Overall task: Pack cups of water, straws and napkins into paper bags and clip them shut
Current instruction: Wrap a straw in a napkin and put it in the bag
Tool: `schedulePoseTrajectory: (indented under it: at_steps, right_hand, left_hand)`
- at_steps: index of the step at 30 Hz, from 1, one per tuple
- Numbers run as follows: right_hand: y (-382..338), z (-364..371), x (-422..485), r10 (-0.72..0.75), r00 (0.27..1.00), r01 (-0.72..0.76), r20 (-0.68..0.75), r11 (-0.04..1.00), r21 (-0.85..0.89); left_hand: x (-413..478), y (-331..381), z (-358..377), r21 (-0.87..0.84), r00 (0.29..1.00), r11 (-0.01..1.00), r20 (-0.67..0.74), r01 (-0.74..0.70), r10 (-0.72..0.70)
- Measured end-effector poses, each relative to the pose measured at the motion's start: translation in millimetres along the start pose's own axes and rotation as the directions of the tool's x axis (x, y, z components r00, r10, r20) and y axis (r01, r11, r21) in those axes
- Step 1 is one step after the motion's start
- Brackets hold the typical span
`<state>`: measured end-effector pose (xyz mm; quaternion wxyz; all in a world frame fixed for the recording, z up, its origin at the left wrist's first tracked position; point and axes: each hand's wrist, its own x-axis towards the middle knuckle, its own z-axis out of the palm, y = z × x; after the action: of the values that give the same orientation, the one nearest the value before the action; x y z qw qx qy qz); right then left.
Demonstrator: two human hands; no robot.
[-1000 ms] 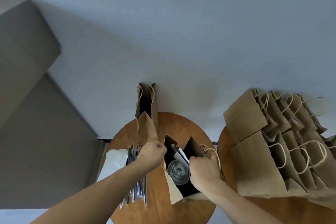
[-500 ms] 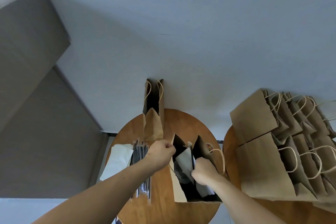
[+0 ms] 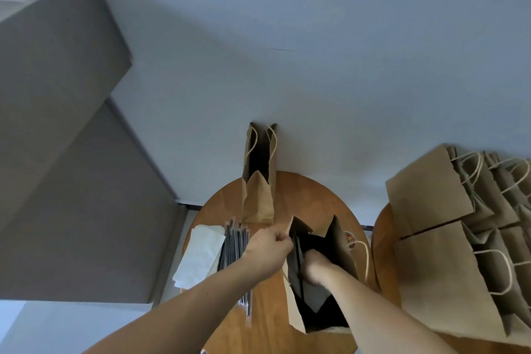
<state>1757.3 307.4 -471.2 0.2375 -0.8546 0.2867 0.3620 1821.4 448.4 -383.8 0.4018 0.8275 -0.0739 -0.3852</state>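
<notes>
Open paper bag (image 3: 342, 250) upright on round worktop (image 3: 313, 195). Left hand (image 3: 267, 248) pinching bag's left rim, fingers clenched on paper. Right hand (image 3: 314, 266) sunk inside bag; grasp not discernible, contents apparently hidden. Straws (image 3: 234, 244) and napkins (image 3: 201, 256) just left; second bag (image 3: 258, 175) behind.

Open brown paper bag (image 3: 343, 256) stands upright on the table; contents apparently hidden in its dark interior. Napkins (image 3: 201, 256) and straws (image 3: 234, 244) lie alongside, left.
</notes>
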Motion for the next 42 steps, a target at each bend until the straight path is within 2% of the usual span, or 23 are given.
schedulePoseTrajectory:
  at_steps: [4, 7, 11, 13, 15, 18, 19, 20, 22, 23, 24, 25, 26, 27, 28, 29, 30, 32, 33, 37, 42]
  right_hand:
    - [6.8, 5.5, 5.7, 0.030, 1.000, -0.030, -0.008, 0.999, -0.012]
    - [5.6, 9.4, 4.2, 0.077, 0.988, -0.081, -0.131, 0.996, -0.029]
    - [-0.1, 13.9, -6.9, 0.028, 0.972, -0.063, -0.231, 0.987, -0.146]
    - [-3.9, 12.5, -12.5, -0.013, 0.965, -0.073, -0.262, 0.946, -0.317]
    - [-9.1, 3.9, -24.0, -0.108, 0.957, -0.016, -0.269, 0.906, -0.422]
    - [-17.5, -22.3, -58.6, -0.250, 0.929, 0.115, -0.274, 0.897, -0.427]
    - [-16.9, -33.8, -72.8, -0.316, 0.892, 0.171, -0.324, 0.898, -0.405]
    - [-14.2, -46.0, -86.8, -0.392, 0.819, 0.230, -0.419, 0.894, -0.385]
    - [-2.5, -72.0, -112.9, -0.476, 0.616, 0.289, -0.628, 0.878, -0.383]
    - [7.2, -84.4, -122.6, -0.456, 0.524, 0.293, -0.720, 0.889, -0.350]
    - [18.5, -96.1, -128.5, -0.379, 0.504, 0.302, -0.776, 0.919, -0.253]
    - [30.0, -106.6, -130.3, -0.255, 0.577, 0.310, -0.776, 0.947, -0.081]
    - [40.9, -112.7, -127.0, -0.119, 0.706, 0.289, -0.698, 0.948, 0.131]
    - [49.8, -115.0, -121.4, -0.003, 0.830, 0.230, -0.558, 0.913, 0.338]
    - [57.2, -112.9, -114.7, 0.086, 0.913, 0.157, -0.399, 0.829, 0.537]
    - [63.0, -106.7, -108.3, 0.136, 0.964, 0.061, -0.227, 0.719, 0.692]
    - [67.3, -96.4, -102.2, 0.147, 0.986, -0.031, -0.078, 0.623, 0.782]
    - [71.8, -74.3, -90.1, 0.130, 0.990, -0.120, 0.057, 0.553, 0.825]
    - [71.9, -65.2, -85.2, 0.123, 0.990, -0.121, 0.064, 0.548, 0.827]
    - [65.9, -47.6, -76.6, 0.046, 0.999, -0.029, -0.001, 0.643, 0.765]
    - [58.6, -34.4, -75.3, -0.069, 0.996, 0.083, -0.051, 0.618, 0.782]
  left_hand:
    - [0.3, -1.6, -0.2, -0.008, 1.000, 1.000, 0.007, -0.003, 0.003]
    - [1.4, -0.3, -1.3, -0.003, 1.000, 1.000, 0.006, -0.013, 0.013]
    - [3.9, 1.3, -2.4, 0.004, 1.000, 1.000, 0.009, -0.025, 0.025]
    - [4.2, 3.1, -3.1, 0.025, 0.999, 0.999, 0.024, -0.041, 0.040]
    - [4.1, 5.6, -4.6, 0.050, 0.997, 0.997, 0.046, -0.061, 0.058]
    - [4.7, 8.3, -8.5, 0.078, 0.993, 0.992, 0.080, -0.096, 0.090]
    - [4.5, 8.1, -9.9, 0.069, 0.991, 0.992, 0.089, -0.108, 0.102]
    - [4.1, 7.6, -11.7, 0.041, 0.989, 0.992, 0.091, -0.117, 0.113]
    - [2.5, 4.3, -14.4, -0.034, 0.991, 0.994, 0.075, -0.104, 0.107]
    - [1.5, 2.6, -14.6, -0.062, 0.994, 0.994, 0.054, -0.088, 0.091]
    - [0.6, 0.9, -13.4, -0.077, 0.997, 0.995, 0.028, -0.066, 0.069]
    - [-0.8, -0.7, -10.7, -0.076, 0.999, 0.996, 0.009, -0.043, 0.044]
    - [-3.0, -2.9, -6.9, -0.048, 1.000, 0.999, 0.009, -0.020, 0.021]
    - [-5.2, -5.4, -2.7, 0.005, 0.999, 1.000, 0.034, -0.006, 0.005]
    - [-7.5, -8.3, 2.3, 0.074, 0.996, 0.997, 0.087, -0.004, -0.003]
    - [-10.4, -10.8, 8.0, 0.135, 0.987, 0.991, 0.163, -0.012, -0.010]
    - [-13.9, -12.2, 13.5, 0.178, 0.969, 0.984, 0.244, -0.022, -0.023]
    - [-19.0, -10.7, 24.2, 0.219, 0.932, 0.976, 0.358, -0.021, -0.060]
    - [-21.0, -8.4, 29.6, 0.217, 0.919, 0.976, 0.386, -0.010, -0.076]
    - [-24.5, -0.8, 49.5, 0.199, 0.896, 0.980, 0.434, 0.010, -0.097]
    - [-28.2, 1.4, 64.5, 0.196, 0.897, 0.980, 0.430, 0.022, -0.106]
